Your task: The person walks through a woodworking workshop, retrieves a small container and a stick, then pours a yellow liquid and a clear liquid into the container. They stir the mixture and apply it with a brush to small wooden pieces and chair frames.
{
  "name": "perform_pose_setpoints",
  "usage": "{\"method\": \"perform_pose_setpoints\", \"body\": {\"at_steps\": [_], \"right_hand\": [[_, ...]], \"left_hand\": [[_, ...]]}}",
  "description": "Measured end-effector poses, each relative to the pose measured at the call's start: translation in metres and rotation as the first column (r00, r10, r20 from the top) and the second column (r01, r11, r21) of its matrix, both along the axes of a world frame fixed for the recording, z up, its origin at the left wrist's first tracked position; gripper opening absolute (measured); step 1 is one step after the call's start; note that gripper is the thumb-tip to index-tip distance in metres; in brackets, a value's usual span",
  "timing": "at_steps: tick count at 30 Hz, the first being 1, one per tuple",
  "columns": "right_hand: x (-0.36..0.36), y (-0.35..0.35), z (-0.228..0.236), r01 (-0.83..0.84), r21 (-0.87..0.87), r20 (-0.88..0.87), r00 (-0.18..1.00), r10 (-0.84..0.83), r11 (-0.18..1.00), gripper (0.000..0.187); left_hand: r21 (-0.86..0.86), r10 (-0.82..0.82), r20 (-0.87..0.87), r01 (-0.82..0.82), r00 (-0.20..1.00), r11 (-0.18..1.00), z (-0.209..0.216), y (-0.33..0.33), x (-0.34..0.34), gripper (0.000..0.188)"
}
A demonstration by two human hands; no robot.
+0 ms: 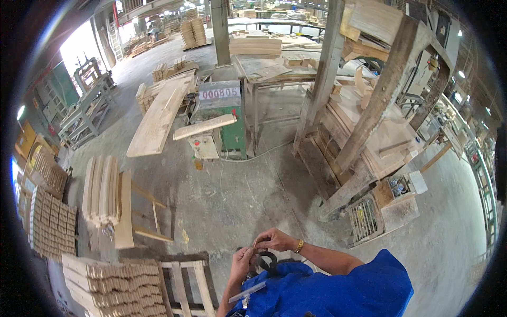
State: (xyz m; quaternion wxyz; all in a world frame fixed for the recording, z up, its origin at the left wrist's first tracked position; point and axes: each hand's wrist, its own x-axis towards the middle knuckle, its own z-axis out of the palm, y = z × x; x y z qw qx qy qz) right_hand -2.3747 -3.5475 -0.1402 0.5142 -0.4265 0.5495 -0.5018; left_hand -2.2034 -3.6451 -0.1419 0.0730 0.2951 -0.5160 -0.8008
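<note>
Both hands are in front of my blue shirt (327, 290), close together at the lower middle. My right hand (275, 240) comes in from the right, with a gold-coloured band (299, 246) at the wrist, and its fingers are pinched. Just left of it and lower, my left hand (242, 262) has its fingers closed too. Between the fingertips is a thin brownish piece, too small to name. Right below the hands sits a black ring-shaped thing (268, 262) against the shirt. A pale flat strip (254, 291) lies across the shirt front near my left forearm.
Left of me a pallet (182, 288) carries stacked wooden pieces (127, 290); beyond it, boards (102, 190) rest on a stand. Ahead is a green machine (231, 132) with a board (205, 127) on top. A wooden workbench (369, 137) with a slanted post (377, 95) stands at right.
</note>
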Motion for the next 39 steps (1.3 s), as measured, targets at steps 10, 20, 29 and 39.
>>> {"method": "perform_pose_setpoints", "body": {"at_steps": [10, 20, 29, 39], "right_hand": [[-0.112, -0.119, -0.008, 0.496, -0.111, -0.115, 0.855, -0.506, 0.861, 0.013], [-0.303, -0.215, 0.0, 0.808, -0.001, 0.099, 0.587, -0.804, 0.59, 0.009], [-0.4, -0.281, 0.013, 0.749, 0.179, -0.038, 0.654, -0.756, 0.638, 0.013], [-0.432, -0.316, 0.025, 0.967, 0.256, -0.093, 0.017, -0.996, -0.007, 0.012]], "left_hand": [[-0.314, -0.465, 0.158, 0.491, 0.871, 0.813, 0.008, -0.18, -0.178, 0.028], [-0.482, -0.538, 0.168, 0.545, 0.826, 0.686, 0.01, -0.297, -0.359, 0.026], [-0.462, -0.719, 0.117, 0.679, 0.685, 0.571, -0.003, -0.369, -0.521, 0.028], [-0.524, -0.952, 0.034, 0.816, 0.305, 0.243, -0.014, -0.419, -0.648, 0.024]]}}
